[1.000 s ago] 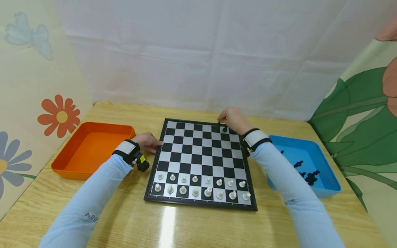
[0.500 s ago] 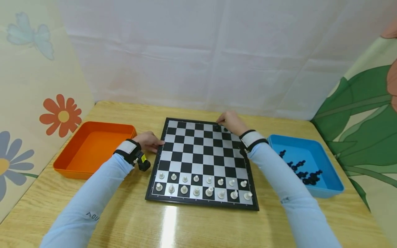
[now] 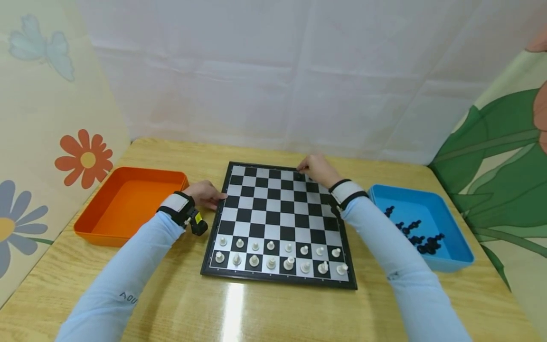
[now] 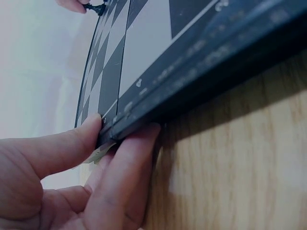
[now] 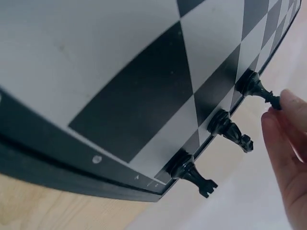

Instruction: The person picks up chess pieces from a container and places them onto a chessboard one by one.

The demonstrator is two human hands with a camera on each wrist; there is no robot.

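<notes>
My right hand (image 5: 288,139) fingertips pinch, I think, the black bishop (image 5: 256,89) on the chessboard's (image 3: 278,223) far row; a twitch topples the knight (image 5: 230,129) beside it. Left hand (image 4: 72,187) grips the board edge.

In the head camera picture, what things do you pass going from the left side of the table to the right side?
Orange tray → left hand holding the board's edge → chessboard → blue tray with the black chess pieces in it.
</notes>
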